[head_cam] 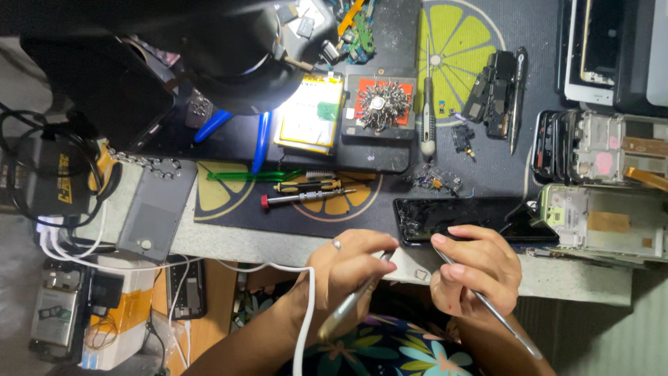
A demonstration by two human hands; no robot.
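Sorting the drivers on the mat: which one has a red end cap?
The slim metal screwdriver lying nearest the mat's front edge; its left end is red. The one just above it has a black and yellow handle.

A cracked black phone screen (pixel 466 219) lies at the mat's near edge; a yellow-labelled battery (pixel 311 113) sits under the lamp.

Both hands (pixel 417 268) curled, side by side

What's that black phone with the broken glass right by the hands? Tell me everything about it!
The black phone is a flat, glossy slab lying face up at the near edge of the dark work mat. Its glass looks cracked and splintered, worst at its left end. The right hand rests its fingertips on the near edge, holding a thin metal tool. A pale phone frame overlaps its right end.
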